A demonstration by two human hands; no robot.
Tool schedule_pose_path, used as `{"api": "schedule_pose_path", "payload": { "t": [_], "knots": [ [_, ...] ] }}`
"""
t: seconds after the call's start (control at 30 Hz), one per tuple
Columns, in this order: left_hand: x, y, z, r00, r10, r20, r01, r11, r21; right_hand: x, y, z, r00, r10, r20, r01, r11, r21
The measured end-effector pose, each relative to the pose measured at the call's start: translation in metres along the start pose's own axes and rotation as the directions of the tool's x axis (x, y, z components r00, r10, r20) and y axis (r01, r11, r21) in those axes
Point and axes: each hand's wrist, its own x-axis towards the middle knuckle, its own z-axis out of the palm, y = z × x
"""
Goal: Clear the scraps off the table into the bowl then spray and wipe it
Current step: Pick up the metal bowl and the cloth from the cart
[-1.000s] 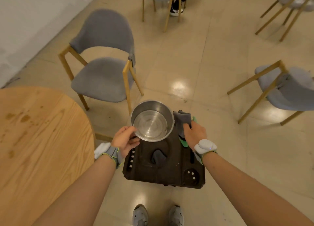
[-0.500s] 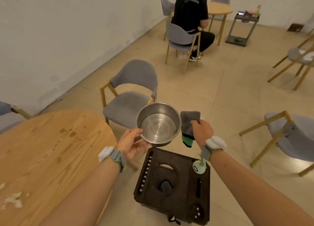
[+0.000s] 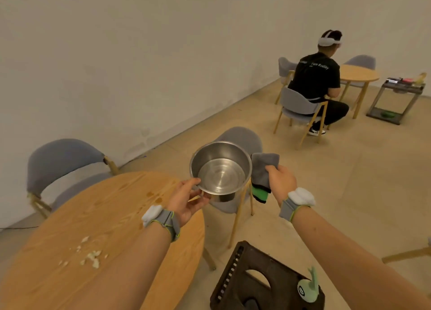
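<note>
Head camera view: pale scraps [image 3: 89,256] lie scattered near the close edge of a round wooden table [image 3: 70,228], with darker stains farther in toward its middle. A steel bowl [image 3: 220,168], empty inside, is held in the air just past the table's far rim; the left hand [image 3: 186,201] holds it, thumb on the rim and fingers curled beneath the base. Just beside the bowl, the right hand [image 3: 281,181] grips a folded grey cloth [image 3: 263,169] with a green layer hanging below it. A pale green spray bottle [image 3: 307,288] sits on a dark crate [image 3: 263,279] on the floor at lower right, well apart from the table. Grey chairs [image 3: 60,165] ring the table, and a second person [image 3: 317,85] sits with their back turned at another table across the room.

Judged from here, nothing has gone into the bowl yet. The scraps are small and loose near the table's edge, so a hasty sweep could push them onto the floor rather than into the bowl unless its rim is held tight under that edge. The grip at the bowl's base looks light; tilting it could let it slip.

The crate is cut off by the frame's bottom edge, the bottle's nozzle is hard to make out, and what the scraps are made of cannot be told.
</note>
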Motion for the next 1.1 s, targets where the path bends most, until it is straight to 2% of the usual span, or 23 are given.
{"api": "schedule_pose_path", "payload": {
  "t": [0.33, 0.57, 0.87, 1.1],
  "knots": [
    [-0.039, 0.061, -0.128, 0.987, 0.102, -0.124, -0.118, 0.984, -0.134, -0.071, -0.064, 0.118, 0.989, -0.065, 0.134, 0.068, 0.998, -0.014],
    [-0.061, 0.079, -0.215, 0.974, 0.099, -0.203, -0.134, 0.977, -0.167, -0.121, -0.083, 0.185, 0.965, -0.08, 0.248, 0.089, 0.996, -0.026],
    [-0.075, 0.096, -0.342, 0.956, 0.091, -0.28, -0.146, 0.972, -0.183, -0.161, -0.068, 0.299, 0.956, 0.023, 0.292, -0.01, 0.999, -0.047],
    [-0.067, 0.09, -0.416, 0.936, 0.062, -0.347, -0.141, 0.968, -0.207, -0.2, -0.079, 0.359, 0.94, 0.076, 0.332, -0.054, 0.996, -0.074]
  ]
}}
